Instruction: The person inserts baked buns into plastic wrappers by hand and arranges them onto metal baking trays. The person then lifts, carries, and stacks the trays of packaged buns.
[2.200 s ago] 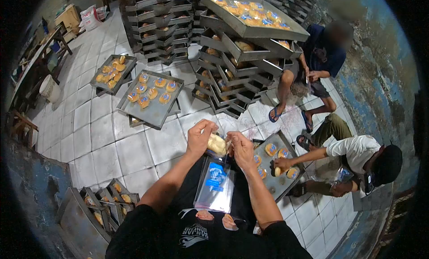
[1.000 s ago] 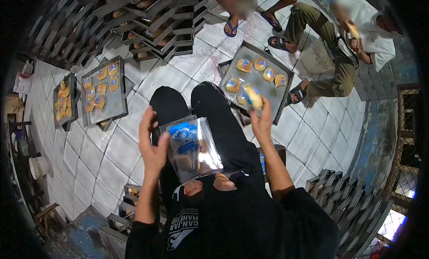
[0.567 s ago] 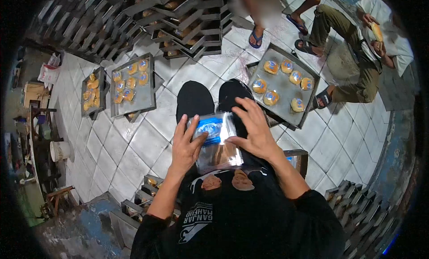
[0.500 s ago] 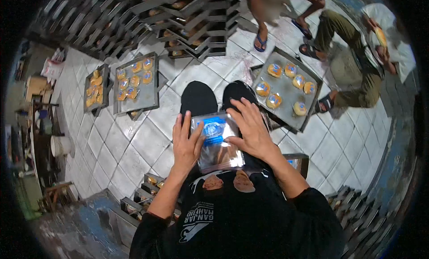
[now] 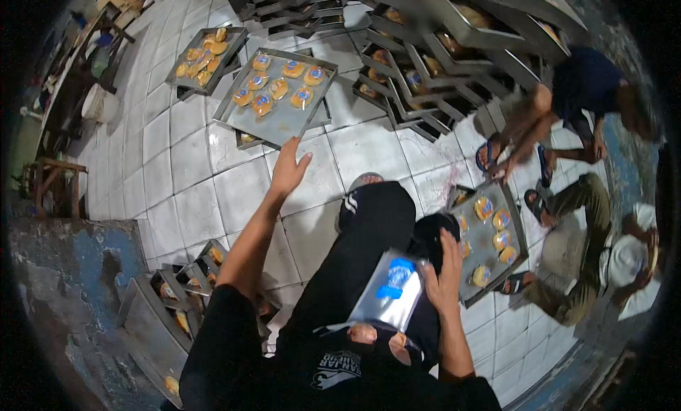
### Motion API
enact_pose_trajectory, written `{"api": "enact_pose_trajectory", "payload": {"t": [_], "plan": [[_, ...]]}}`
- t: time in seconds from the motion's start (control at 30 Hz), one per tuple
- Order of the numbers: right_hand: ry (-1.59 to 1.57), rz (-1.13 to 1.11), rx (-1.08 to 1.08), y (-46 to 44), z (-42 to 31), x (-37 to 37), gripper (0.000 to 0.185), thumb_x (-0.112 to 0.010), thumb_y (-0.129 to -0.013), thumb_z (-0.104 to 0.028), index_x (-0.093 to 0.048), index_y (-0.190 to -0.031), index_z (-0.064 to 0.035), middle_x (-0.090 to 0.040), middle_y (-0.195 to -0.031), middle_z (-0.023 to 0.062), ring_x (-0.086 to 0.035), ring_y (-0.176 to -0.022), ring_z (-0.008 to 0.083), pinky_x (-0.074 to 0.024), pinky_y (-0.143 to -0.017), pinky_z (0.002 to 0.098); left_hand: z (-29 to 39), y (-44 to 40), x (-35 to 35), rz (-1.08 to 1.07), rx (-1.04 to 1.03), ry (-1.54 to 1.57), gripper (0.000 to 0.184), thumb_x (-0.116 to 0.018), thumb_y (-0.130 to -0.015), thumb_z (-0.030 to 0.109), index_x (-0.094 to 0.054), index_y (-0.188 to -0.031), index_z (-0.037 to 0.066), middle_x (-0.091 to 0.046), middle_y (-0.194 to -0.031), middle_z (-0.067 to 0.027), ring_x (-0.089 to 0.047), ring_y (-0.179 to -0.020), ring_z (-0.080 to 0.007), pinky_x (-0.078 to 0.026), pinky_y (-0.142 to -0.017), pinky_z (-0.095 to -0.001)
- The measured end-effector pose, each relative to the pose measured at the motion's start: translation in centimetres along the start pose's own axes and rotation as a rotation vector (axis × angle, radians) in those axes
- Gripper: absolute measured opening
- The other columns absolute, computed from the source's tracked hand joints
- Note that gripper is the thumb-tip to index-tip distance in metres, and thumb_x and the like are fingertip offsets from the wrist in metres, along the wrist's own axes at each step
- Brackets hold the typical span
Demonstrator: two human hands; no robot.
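Observation:
A stack of clear plastic bags (image 5: 386, 297) with a blue printed label lies on my lap. My right hand (image 5: 445, 277) rests beside it with fingers stretched out, the thumb at the stack's right edge. My left hand (image 5: 288, 170) reaches forward, holding nothing, fingers extended and thumb apart. Its fingertips are at the near corner of a metal tray (image 5: 287, 120); I cannot tell whether they touch. Wrapped round buns (image 5: 279, 90) with blue labels lie in that tray.
A smaller tray (image 5: 186, 86) of buns stands further left. Another bun tray (image 5: 477, 249) is at my right, near a seated person (image 5: 592, 248). A second person (image 5: 585, 91) bends forward, a hand by that tray. Stacked trays (image 5: 418, 70) rise ahead; more trays (image 5: 159, 319) stand at lower left.
My left hand has left the plastic bags and stretched forward to the left tray. My right hand has stayed by the bags. The view and my legs have shifted; one person now bends lower.

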State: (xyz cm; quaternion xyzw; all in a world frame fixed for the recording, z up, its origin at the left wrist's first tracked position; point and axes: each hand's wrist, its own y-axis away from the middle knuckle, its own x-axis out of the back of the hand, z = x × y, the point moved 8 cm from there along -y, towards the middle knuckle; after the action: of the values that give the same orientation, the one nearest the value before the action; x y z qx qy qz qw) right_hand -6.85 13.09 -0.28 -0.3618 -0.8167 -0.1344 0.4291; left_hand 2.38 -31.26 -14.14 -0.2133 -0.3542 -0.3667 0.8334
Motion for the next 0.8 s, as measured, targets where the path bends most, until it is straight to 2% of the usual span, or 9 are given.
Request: {"api": "enact_pose_trajectory", "payload": {"t": [0.07,0.17,0.27,0.37,0.47,0.6,0.67,0.77,0.8], "plan": [[-0.007,0.001,-0.024,-0.7,0.3,-0.3,0.068,-0.056,-0.094,-0.043,-0.042,-0.142,0.0032,-0.046,-0.148,0.0218,-0.041,-0.138,0.0416,-0.0217,-0.117,0.0551,-5.4,-4.0,-2.6,-0.025,0.093,-0.088,0.058,-0.061,-0.096,0.035,-0.051,-0.139,-0.003,-0.051,-0.143,-0.0262,-0.048,-0.135,-0.0376,-0.036,-0.113,-0.0402],[-0.044,-0.008,-0.065,-1.5,1.4,-1.0,0.066,-0.053,-0.097,-0.046,-0.043,-0.140,0.0029,-0.047,-0.146,0.0226,-0.043,-0.135,0.0417,-0.0239,-0.116,0.0549,-11.0,-9.7,-5.4,-0.147,0.391,0.042,0.050,-0.062,-0.096,0.032,-0.057,-0.131,-0.004,-0.063,-0.130,-0.0221,-0.058,-0.124,-0.0322,-0.042,-0.106,-0.0378],[-0.015,-0.050,-0.101,-2.8,1.6,-1.5,0.066,-0.053,-0.097,-0.046,-0.043,-0.139,0.0036,-0.049,-0.143,0.0235,-0.045,-0.132,0.0430,-0.0248,-0.114,0.0574,-21.4,-14.8,-12.5,-0.112,0.551,0.402,0.044,-0.063,-0.096,0.029,-0.063,-0.126,-0.002,-0.070,-0.119,-0.0147,-0.063,-0.114,-0.0233,-0.045,-0.101,-0.0347],[0.065,-0.088,-0.129,-3.6,2.4,-2.0,0.066,-0.055,-0.096,-0.048,-0.046,-0.135,0.0038,-0.052,-0.140,0.0230,-0.047,-0.127,0.0429,-0.0271,-0.112,0.0578,-25.1,-18.5,-16.9,-0.058,0.663,0.544,0.041,-0.063,-0.096,0.028,-0.065,-0.126,0.000,-0.069,-0.121,-0.0099,-0.061,-0.113,-0.0175,-0.044,-0.100,-0.0311],[0.112,-0.155,-0.153,-3.9,2.8,-2.5,0.067,-0.054,-0.096,-0.049,-0.045,-0.137,0.0029,-0.051,-0.139,0.0244,-0.046,-0.128,0.0437,-0.0283,-0.112,0.0566,-26.3,-20.7,-19.7,0.055,0.625,0.783,0.045,-0.064,-0.095,0.027,-0.061,-0.132,0.002,-0.067,-0.126,-0.0101,-0.060,-0.116,-0.0196,-0.043,-0.103,-0.0323],[0.159,-0.182,-0.152,-3.3,4.0,-3.0,0.068,-0.054,-0.095,-0.052,-0.045,-0.136,0.0019,-0.054,-0.134,0.0245,-0.047,-0.125,0.0442,-0.0296,-0.111,0.0565,-29.1,-22.8,-22.1,0.085,0.661,0.585,0.045,-0.058,-0.095,0.031,-0.062,-0.126,-0.001,-0.068,-0.121,-0.0144,-0.060,-0.116,-0.0313,-0.044,-0.101,-0.0378],[0.158,-0.147,-0.123,-3.3,4.3,-3.1,0.067,-0.057,-0.093,-0.052,-0.048,-0.133,0.0013,-0.056,-0.132,0.0239,-0.049,-0.123,0.0434,-0.0301,-0.110,0.0566,-35.0,-24.5,-25.5,-0.108,0.680,0.473,0.054,-0.061,-0.096,0.033,-0.054,-0.140,0.003,-0.061,-0.133,-0.0090,-0.055,-0.123,-0.0222,-0.038,-0.107,-0.0347],[0.152,-0.176,-0.160,-4.5,3.5,-2.7,0.065,-0.062,-0.092,-0.052,-0.052,-0.126,0.0031,-0.056,-0.136,0.0211,-0.051,-0.123,0.0406,-0.0308,-0.109,0.0575,-31.3,-22.9,-21.9,0.030,0.520,0.733,0.045,-0.049,-0.102,0.040,-0.062,-0.124,0.003,-0.064,-0.111,-0.0066,-0.057,-0.103,-0.0217,-0.042,-0.091,-0.0314],[0.127,-0.176,-0.170,-5.0,3.4,-2.5,0.066,-0.068,-0.086,-0.053,-0.056,-0.120,0.0018,-0.057,-0.134,0.0198,-0.052,-0.122,0.0401,-0.0324,-0.107,0.0570,-31.1,-22.8,-19.9,-0.019,0.395,0.593,0.043,-0.049,-0.102,0.038,-0.064,-0.122,0.003,-0.063,-0.114,-0.0067,-0.056,-0.106,-0.0222,-0.043,-0.091,-0.0330]]}}
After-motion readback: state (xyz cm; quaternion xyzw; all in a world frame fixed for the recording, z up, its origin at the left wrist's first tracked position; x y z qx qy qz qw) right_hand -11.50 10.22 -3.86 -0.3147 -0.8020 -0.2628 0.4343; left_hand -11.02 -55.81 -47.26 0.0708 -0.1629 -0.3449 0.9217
